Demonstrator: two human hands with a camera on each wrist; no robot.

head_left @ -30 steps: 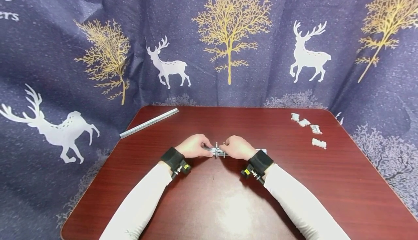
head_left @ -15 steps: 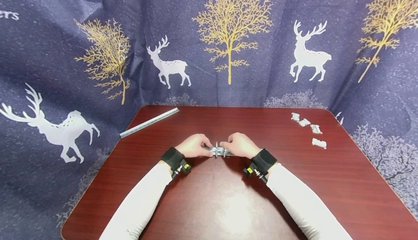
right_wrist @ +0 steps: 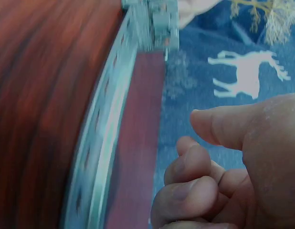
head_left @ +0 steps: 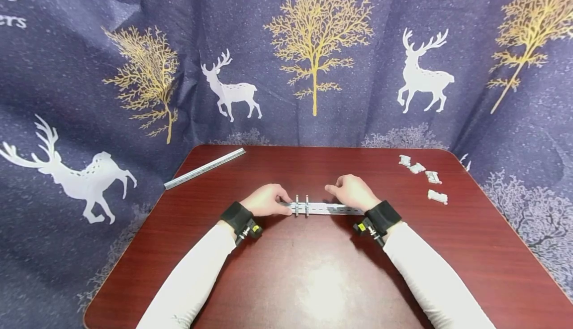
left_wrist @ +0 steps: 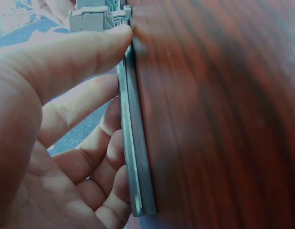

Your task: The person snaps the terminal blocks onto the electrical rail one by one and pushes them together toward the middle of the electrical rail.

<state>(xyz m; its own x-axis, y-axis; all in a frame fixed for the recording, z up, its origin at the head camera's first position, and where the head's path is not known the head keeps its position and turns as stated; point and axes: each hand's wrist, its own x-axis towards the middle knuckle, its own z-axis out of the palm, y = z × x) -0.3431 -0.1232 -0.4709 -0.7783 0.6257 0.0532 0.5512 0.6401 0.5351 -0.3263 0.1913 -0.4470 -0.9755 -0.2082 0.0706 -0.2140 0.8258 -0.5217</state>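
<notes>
A slotted metal DIN rail lies crosswise on the table before me. Two thin grey terminal blocks, a left one and a right one, stand side by side on it, left of its middle. My left hand grips the rail's left end; in the left wrist view its thumb sits right at the nearest terminal block, with the fingers along the far edge. My right hand is over the rail's right part, fingers loosely curled with nothing in them. The right wrist view shows the rail apart from those fingers.
Another slotted rail lies slanted at the table's back left. Several loose white-grey pieces, among them a terminal block, are scattered at the back right. A dark curtain with deer and trees hangs behind the table.
My right hand has come off the right terminal block and moved right and slightly up, uncovering the block and more of the rail. The left hand stays in place on the rail.
</notes>
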